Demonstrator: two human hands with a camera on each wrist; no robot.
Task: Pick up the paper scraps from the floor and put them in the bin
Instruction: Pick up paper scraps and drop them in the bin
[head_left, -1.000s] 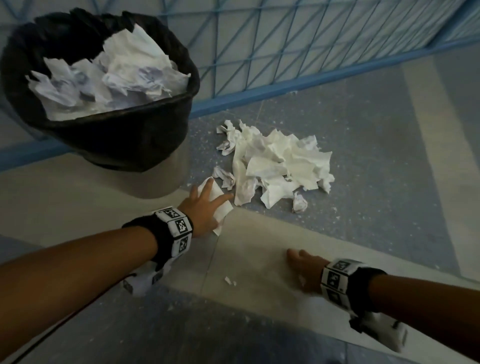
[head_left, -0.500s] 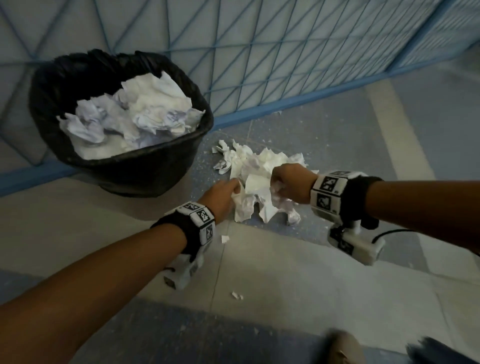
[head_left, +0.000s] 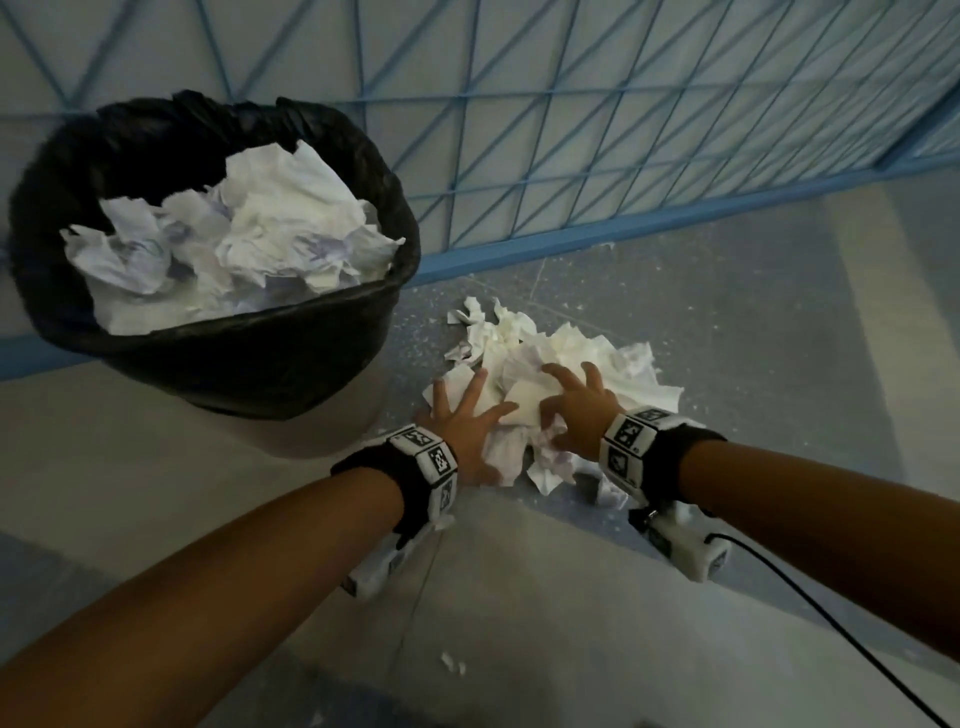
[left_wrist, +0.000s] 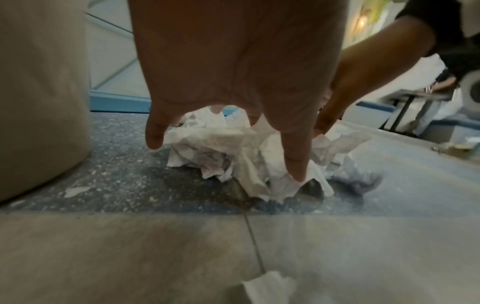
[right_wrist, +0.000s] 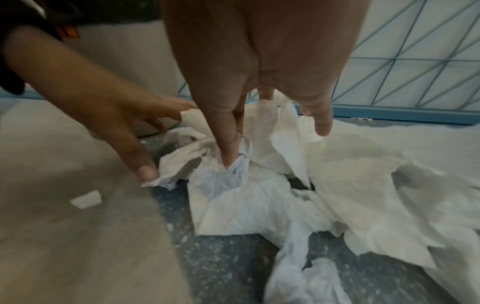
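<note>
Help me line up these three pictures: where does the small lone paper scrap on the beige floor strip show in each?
Head: lone scrap, low centre, nearer than both hands.
Left wrist: bottom edge, right of centre.
Right wrist: left, below the left hand.
Shared landmark: the paper pile.

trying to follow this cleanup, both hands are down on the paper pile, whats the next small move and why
Probably curl both hands inward to bunch the paper pile. The left hand and right hand lie spread on it with fingers straight, gripping nothing yet, and the bin stands just to the left.
</note>
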